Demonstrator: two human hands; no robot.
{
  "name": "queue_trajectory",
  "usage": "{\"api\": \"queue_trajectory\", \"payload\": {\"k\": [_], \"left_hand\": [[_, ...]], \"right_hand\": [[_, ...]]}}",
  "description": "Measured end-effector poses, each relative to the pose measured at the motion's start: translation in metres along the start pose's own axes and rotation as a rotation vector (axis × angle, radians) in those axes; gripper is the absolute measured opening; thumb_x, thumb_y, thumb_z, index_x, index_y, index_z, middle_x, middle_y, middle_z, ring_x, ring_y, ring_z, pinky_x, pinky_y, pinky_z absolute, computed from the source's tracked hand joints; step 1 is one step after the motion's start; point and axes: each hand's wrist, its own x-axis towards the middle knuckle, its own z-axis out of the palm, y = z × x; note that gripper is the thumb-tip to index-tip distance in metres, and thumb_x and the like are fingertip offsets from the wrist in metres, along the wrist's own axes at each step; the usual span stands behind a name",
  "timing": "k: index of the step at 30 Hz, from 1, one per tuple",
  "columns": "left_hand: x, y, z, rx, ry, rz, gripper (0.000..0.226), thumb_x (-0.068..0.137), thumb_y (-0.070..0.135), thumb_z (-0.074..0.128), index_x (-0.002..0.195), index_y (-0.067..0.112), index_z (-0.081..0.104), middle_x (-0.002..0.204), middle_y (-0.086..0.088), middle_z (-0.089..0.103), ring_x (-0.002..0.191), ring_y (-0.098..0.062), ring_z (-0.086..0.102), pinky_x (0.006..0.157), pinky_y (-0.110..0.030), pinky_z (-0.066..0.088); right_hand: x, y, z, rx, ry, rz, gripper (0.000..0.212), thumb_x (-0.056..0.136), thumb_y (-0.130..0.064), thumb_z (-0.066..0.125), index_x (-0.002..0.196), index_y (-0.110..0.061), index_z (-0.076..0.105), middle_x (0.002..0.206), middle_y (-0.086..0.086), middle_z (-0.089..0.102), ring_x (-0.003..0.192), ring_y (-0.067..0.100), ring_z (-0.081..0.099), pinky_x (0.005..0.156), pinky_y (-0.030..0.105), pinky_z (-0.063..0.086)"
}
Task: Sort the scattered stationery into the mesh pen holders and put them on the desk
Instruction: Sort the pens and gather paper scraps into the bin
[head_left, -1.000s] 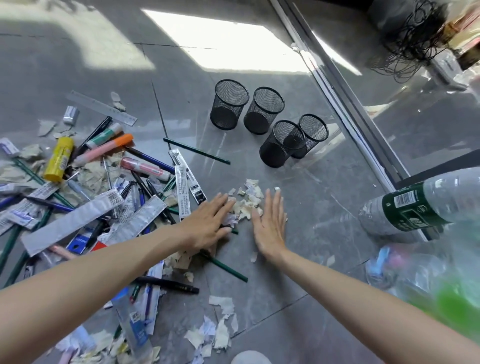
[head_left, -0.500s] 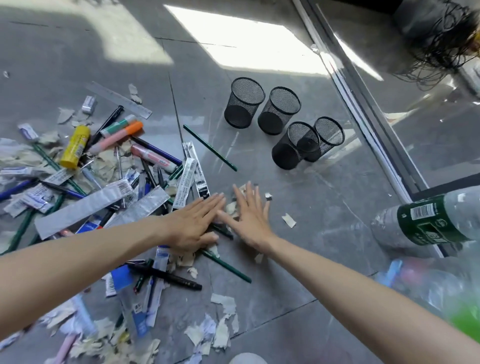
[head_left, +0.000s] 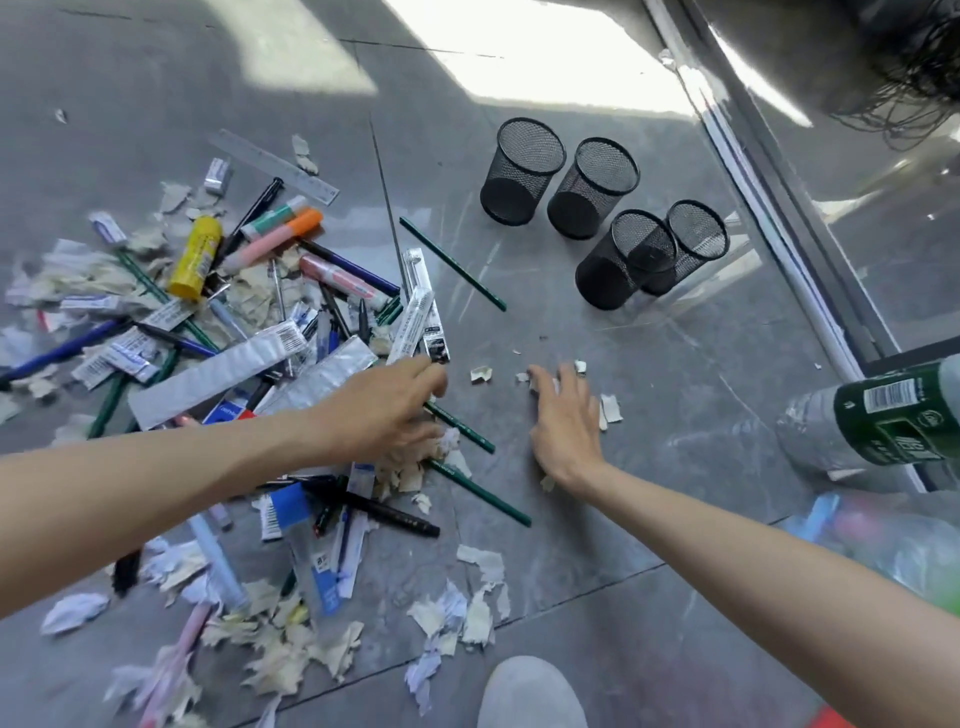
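Observation:
Several black mesh pen holders (head_left: 522, 179) stand empty on the grey floor at the upper middle. A heap of stationery (head_left: 244, 312) lies to the left: pens, markers, a yellow glue stick (head_left: 196, 257), rulers, wrapped refills and green pencils (head_left: 451, 270). My left hand (head_left: 387, 405) lies flat over a bunch of torn paper scraps (head_left: 410, 465) at the heap's right edge, across a green pencil. My right hand (head_left: 563, 415) is spread on the floor a little to the right, fingers on small paper scraps (head_left: 610, 408).
More torn paper (head_left: 467, 618) litters the floor near me. A shoe tip (head_left: 530, 693) shows at the bottom edge. A plastic bottle with a green label (head_left: 883, 415) lies at the right by a metal door track (head_left: 769, 208). Tangled black cable (head_left: 914, 67) sits top right.
Both hands swept paper scraps leftward and together. The left hand has drawn back over the scraps by the heap; the right hand has moved apart to the right onto other scraps.

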Motion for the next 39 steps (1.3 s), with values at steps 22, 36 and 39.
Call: {"api": "queue_trajectory", "payload": {"k": [22,36,39], "left_hand": [[0.014,0.028,-0.022,-0.441,-0.162,-0.427,0.026,0.083,-0.002,0.047,0.102,0.01,0.061,0.1,-0.006,0.059,0.084,-0.018,0.052,0.07,-0.029,0.043],[-0.024,0.022,-0.005,-0.05,-0.351,-0.378,0.014,0.092,0.023,0.05,0.101,0.013,0.053,0.103,-0.003,0.055,0.086,-0.018,0.051,0.068,-0.029,0.038],[-0.02,0.025,-0.009,-0.159,-0.279,-0.426,0.016,0.091,0.019,0.051,0.107,0.015,0.051,0.101,-0.001,0.053,0.086,-0.017,0.051,0.068,-0.027,0.035]], "right_hand": [[-0.039,-0.005,0.003,-0.161,0.082,-0.498,0.027,0.071,-0.023,0.035,0.08,-0.009,0.055,0.073,0.01,0.054,0.067,0.031,0.053,0.057,0.034,0.04],[-0.038,-0.042,0.0,0.005,-0.359,-0.26,0.014,0.074,-0.02,0.064,0.075,-0.007,0.059,0.081,0.012,0.067,0.081,0.029,0.062,0.061,0.033,0.044],[-0.04,-0.043,-0.013,0.046,-0.349,-0.235,0.02,0.074,-0.025,0.059,0.062,-0.012,0.05,0.063,0.005,0.056,0.067,0.026,0.055,0.052,0.029,0.037]]}}
